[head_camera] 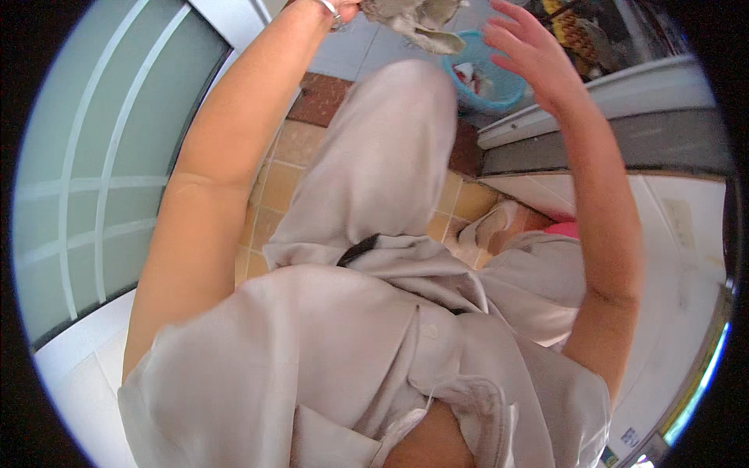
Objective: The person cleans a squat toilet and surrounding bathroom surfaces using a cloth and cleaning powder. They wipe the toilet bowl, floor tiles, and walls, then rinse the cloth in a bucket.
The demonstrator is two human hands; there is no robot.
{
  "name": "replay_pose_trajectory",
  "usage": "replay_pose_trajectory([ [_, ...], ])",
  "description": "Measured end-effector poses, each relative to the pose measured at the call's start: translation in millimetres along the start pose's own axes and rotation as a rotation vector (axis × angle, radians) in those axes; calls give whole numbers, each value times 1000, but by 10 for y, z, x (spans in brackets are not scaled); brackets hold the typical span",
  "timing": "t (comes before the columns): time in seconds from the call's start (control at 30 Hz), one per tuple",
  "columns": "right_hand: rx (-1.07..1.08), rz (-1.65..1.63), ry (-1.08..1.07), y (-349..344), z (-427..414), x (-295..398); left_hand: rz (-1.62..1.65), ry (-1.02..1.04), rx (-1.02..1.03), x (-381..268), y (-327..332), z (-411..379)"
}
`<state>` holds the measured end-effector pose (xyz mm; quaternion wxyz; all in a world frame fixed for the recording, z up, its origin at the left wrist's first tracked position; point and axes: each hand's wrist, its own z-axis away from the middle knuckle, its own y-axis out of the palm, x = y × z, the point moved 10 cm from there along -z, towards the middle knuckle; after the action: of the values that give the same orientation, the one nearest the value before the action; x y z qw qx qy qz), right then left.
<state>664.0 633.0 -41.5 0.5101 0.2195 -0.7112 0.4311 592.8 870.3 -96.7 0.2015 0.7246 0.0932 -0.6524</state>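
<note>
My left hand [346, 11], with a metal bangle at the wrist, is partly cut off by the top edge of the view. Its fingers appear closed on a worn grey-beige cloth [430, 32], which hangs in loose folds at the top centre. My right hand [521, 50] is raised to the right of the cloth, fingers spread, with nothing in it. Below and behind that hand stands a light-blue plastic bin [503, 105] with some white and red items [468, 76] inside.
A frosted glass door [129, 134] with white bars stands at my left. My bent knee [404, 111] is over a brown threshold [316, 99] between tan floor tiles [281, 187] and paler ones. White-framed shelving or a sliding track [585, 105] lies at right, with dark clutter [591, 41] beyond.
</note>
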Motion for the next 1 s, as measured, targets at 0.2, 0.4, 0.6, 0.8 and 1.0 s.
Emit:
replay_pose_trajectory([
  [0.2,329,345,364,-335,854,-396,-907,136,-493,757,-1306,489],
  [0.4,404,761,149,-170,870,-515,-1055,34,-539,2456,-1643,1127],
  [0.6,705,687,433,-28,980,-1025,-1314,-213,-486,3986,-1641,1617],
  [0.8,631,661,446,-35,632,-1103,-1403,-323,-511,4205,-1862,1422],
  [1.0,692,662,611,-17,670,-1373,-1492,-295,-439,4210,-2008,1056],
])
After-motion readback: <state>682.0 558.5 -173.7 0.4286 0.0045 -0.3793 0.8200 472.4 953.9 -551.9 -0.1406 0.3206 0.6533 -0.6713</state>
